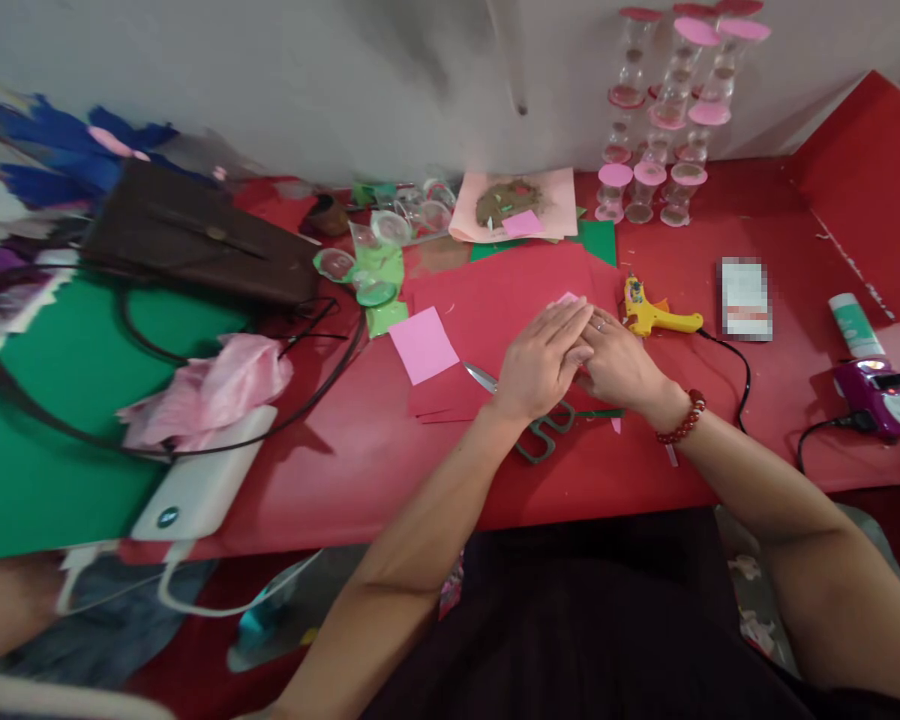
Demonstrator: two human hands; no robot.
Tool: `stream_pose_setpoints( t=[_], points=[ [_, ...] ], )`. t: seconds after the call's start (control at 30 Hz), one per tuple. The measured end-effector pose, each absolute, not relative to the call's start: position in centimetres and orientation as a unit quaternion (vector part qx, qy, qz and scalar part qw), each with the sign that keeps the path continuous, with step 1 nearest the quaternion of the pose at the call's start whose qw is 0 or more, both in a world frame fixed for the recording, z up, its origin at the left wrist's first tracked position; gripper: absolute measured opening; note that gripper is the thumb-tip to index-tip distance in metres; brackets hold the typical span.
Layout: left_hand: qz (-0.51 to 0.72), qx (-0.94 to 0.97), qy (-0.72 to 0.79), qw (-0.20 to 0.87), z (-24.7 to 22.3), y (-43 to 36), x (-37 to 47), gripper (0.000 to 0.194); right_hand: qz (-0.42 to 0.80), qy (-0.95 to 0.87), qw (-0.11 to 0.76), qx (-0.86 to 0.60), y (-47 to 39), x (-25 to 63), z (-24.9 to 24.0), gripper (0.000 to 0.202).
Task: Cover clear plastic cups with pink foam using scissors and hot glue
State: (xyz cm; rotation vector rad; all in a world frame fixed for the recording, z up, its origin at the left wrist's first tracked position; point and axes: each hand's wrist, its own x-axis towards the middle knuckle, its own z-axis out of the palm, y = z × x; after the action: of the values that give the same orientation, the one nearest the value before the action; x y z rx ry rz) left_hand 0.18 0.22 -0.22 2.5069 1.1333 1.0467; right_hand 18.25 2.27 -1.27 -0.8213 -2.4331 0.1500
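Observation:
My left hand [544, 358] and my right hand [621, 362] meet over a stack of red paper [487, 290], fingertips overlapping. A bit of pink paper [568, 298] shows at their fingertips; the rest of it is hidden under the fingers. Beneath my left hand lie scissors [546, 436], blades pointing left. A square pink sheet [424, 345] rests on the left part of the red stack. The yellow glue gun [664, 318] lies just right of my right hand, its cord running toward the table's front edge.
Stacked plastic-cup pieces with pink discs [649, 178] stand at the back right. Clear cups [391, 228] and a pink sheet bearing brown grains [558, 216] are at the back. A dark bag [202, 235] and white power bank [204, 485] lie left; a purple power socket [881, 400] sits right.

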Motion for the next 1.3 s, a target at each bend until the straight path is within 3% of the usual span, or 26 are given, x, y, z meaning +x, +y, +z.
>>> stream_pose_setpoints(
  t=[0.73, 0.97, 1.07, 1.2, 1.3],
  points=[
    [0.388, 0.824, 0.389, 0.138, -0.4, 0.1, 0.1, 0.061, 0.066, -0.912, 0.267, -0.305, 2.4, 18.0, -1.0, 0.058],
    [0.521, 0.709, 0.426, 0.212, -0.9, 0.3, -0.3, 0.073, 0.06, -0.902, 0.268, -0.334, 2.2, 18.6, -0.5, 0.061],
    [0.56, 0.648, 0.446, 0.261, -1.1, 0.5, -0.3, 0.074, 0.086, -0.881, 0.304, -0.352, 2.4, 18.9, -0.6, 0.062],
    [0.528, 0.635, 0.463, 0.321, -1.3, 0.8, -0.3, 0.073, 0.147, -0.811, 0.415, -0.386, 2.8, 19.4, -0.4, 0.058],
    [0.492, 0.651, 0.452, 0.361, -1.3, 0.8, -0.1, 0.095, 0.204, -0.757, 0.47, -0.406, 2.7, 19.5, 0.3, 0.05]
  ],
)
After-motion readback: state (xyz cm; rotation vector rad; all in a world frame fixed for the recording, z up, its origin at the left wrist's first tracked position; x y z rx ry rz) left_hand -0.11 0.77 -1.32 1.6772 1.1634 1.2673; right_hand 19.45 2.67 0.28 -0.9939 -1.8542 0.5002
